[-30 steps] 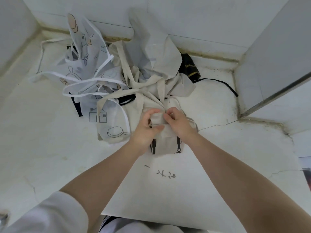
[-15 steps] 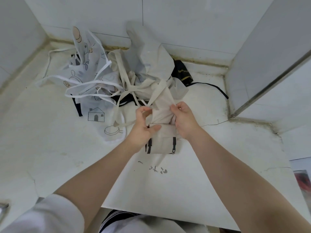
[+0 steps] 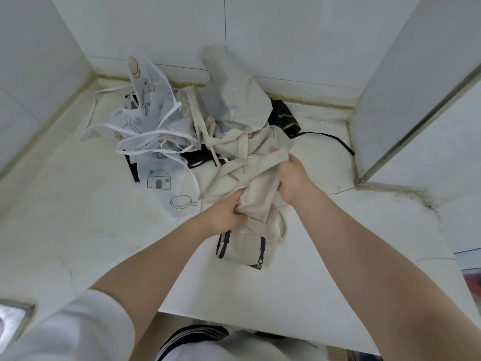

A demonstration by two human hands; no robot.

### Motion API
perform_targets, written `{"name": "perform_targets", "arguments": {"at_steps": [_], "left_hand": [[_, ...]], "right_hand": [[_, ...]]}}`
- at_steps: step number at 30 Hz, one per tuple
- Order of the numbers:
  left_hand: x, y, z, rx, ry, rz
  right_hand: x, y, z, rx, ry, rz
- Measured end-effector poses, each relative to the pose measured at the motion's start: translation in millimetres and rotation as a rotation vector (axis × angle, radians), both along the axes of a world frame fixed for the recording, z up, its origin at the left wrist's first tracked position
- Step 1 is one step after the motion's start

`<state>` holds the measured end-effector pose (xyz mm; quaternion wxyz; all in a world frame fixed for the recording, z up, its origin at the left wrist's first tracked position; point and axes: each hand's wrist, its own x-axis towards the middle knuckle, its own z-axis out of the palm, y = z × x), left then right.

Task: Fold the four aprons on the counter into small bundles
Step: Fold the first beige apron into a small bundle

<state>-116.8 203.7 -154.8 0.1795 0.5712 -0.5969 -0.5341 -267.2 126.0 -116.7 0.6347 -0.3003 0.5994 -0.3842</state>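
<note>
Operator: Head view. State the grip and the location of the work.

Technician: The left hand (image 3: 226,214) is curled tight round the gathered middle of the beige apron (image 3: 257,194). The right hand (image 3: 291,178) grips the same cloth and a strap farther back. The apron lies on the counter (image 3: 78,230), its folded lower end nearest the person; its far end runs into the pile with the printed apron (image 3: 156,142) and black apron (image 3: 283,118).

Operator: Step in hand?

Technician: Probably bundling the first apron. The next move calls for wrapping the strap round while keeping the roll compressed.
</note>
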Motion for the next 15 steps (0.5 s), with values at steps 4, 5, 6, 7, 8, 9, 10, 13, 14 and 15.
{"name": "perform_targets", "arguments": {"at_steps": [4, 5, 6, 7, 8, 9, 10, 13, 14, 15], "left_hand": [[20.1, 2.0, -7.9, 0.108, -0.042, -0.02], [27.1, 3.4, -11.7, 0.138, -0.067, -0.018], [34.5, 4.1, -13.8, 0.167, -0.078, -0.012], [41.4, 5.1, -15.2, 0.191, -0.071, -0.002], [47.7, 5.2, -16.4, 0.207, -0.061, 0.006], [52.6, 5.0, -16.8, 0.207, -0.048, 0.011], [56.0, 4.2, -17.3, 0.193, -0.033, 0.024], [59.3, 1.9, -16.1, 0.086, -0.044, 0.059], [59.1, 0.3, -15.8, 0.033, -0.082, 0.049], [58.8, -2.6, -14.6, -0.026, -0.138, 0.017]], "right_hand": [[-16.6, -19.5, 31.0, 0.026, -0.229, -0.152], [-25.8, -25.2, 39.4, 0.029, -0.244, -0.164], [-37.0, -29.6, 49.6, 0.013, -0.273, -0.2], [-48.6, -33.0, 59.2, -0.004, -0.329, -0.259], [-59.1, -37.2, 66.8, -0.002, -0.39, -0.344], [-68.8, -41.3, 71.3, 0.003, -0.413, -0.402], [-74.9, -43.8, 70.9, 0.018, -0.353, -0.422], [-73.6, -40.2, 61.0, 0.154, 0.18, -0.221], [-69.9, -36.7, 54.2, 0.167, 0.373, -0.115], [-66.3, -35.7, 45.0, 0.118, 0.604, -0.025]]}}
